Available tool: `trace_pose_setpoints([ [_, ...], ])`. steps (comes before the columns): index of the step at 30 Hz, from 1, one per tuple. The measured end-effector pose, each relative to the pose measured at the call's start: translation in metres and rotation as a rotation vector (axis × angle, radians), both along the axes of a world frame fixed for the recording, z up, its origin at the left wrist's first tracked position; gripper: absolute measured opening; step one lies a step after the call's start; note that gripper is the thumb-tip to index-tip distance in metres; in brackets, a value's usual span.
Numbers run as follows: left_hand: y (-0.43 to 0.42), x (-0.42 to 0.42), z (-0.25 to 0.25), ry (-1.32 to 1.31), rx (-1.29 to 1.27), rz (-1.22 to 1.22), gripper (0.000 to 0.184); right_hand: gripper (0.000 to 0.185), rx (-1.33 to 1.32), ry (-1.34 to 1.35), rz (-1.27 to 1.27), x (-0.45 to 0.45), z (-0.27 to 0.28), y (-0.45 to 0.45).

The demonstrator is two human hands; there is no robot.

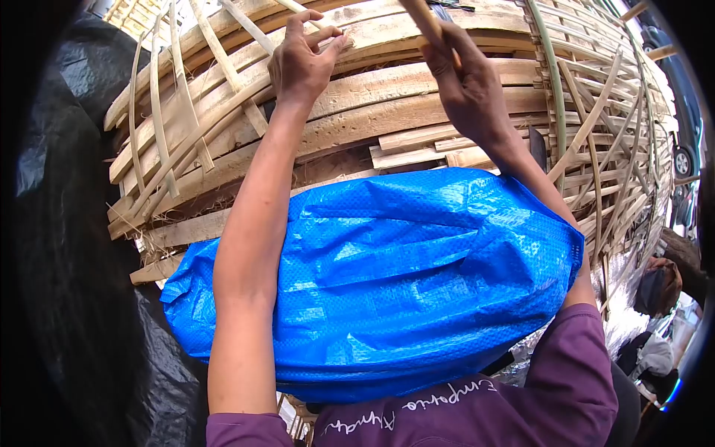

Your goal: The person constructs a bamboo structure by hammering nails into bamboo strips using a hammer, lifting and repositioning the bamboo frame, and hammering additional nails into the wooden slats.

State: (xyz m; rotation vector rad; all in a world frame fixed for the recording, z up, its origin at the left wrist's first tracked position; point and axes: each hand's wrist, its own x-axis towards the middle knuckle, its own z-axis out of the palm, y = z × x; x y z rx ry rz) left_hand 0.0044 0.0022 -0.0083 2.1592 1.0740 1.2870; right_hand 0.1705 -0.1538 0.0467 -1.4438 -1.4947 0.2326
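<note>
My left hand (pixel 304 65) is at the top centre, over the wooden planks (pixel 335 108), with its thumb and fingers drawn together. A pale bamboo strip (pixel 292 5) runs in behind its fingers. Whatever the fingertips pinch is too small to make out. To the right, my right hand (pixel 474 93) is wrapped round a wooden handle (pixel 424 21) raised above the planks. The far end of that handle is cut off by the top of the picture. A blue woven plastic sheet (pixel 395 276) lies across my lap, between my forearms.
Thin bamboo strips (pixel 182 97) cross the planks on the left. A woven bamboo lattice (pixel 596 127) rises on the right. Short wood pieces (pixel 417 149) lie just beyond the blue sheet. Black plastic sheeting (pixel 74 246) covers the left side. A parked vehicle (pixel 679 149) stands far right.
</note>
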Motion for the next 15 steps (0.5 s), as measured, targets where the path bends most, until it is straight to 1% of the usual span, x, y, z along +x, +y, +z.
trace_pose_setpoints([
  [1,0.001,0.000,-0.001,-0.004,0.002,-0.001,0.043,0.018,-0.093,-0.043,0.031,-0.002,-0.007,-0.003],
  [2,0.001,-0.001,-0.003,0.009,-0.006,0.000,0.043,0.018,-0.200,-0.180,0.044,0.003,-0.019,-0.002],
  [4,0.003,0.000,-0.001,0.025,-0.013,-0.001,0.043,0.018,-0.136,-0.124,0.039,-0.003,-0.013,-0.003],
  [6,0.002,-0.001,-0.003,0.022,0.058,-0.004,0.043,0.019,-0.183,-0.076,-0.009,-0.005,0.006,-0.005],
  [7,0.002,0.000,-0.002,0.005,0.037,0.000,0.043,0.020,-0.053,-0.094,-0.019,-0.003,0.004,0.000],
  [8,0.002,0.000,-0.002,0.004,0.037,0.001,0.043,0.019,-0.045,-0.023,-0.021,-0.007,0.012,-0.003],
  [10,0.002,-0.001,-0.002,0.016,0.024,0.004,0.043,0.018,-0.015,0.024,-0.014,-0.010,0.010,-0.005],
  [11,0.002,-0.001,-0.002,0.013,0.026,0.004,0.043,0.017,-0.101,-0.001,0.002,-0.009,0.001,-0.006],
  [12,0.001,-0.001,-0.001,0.041,-0.024,0.033,0.043,0.017,-0.189,-0.027,0.019,-0.008,-0.008,-0.008],
  [13,0.000,-0.001,-0.001,0.070,-0.072,0.060,0.042,0.017,-0.243,-0.138,0.013,-0.004,-0.013,-0.005],
  [15,0.003,0.001,-0.001,0.040,-0.048,0.037,0.042,0.018,-0.198,-0.127,-0.004,0.000,-0.010,-0.005],
])
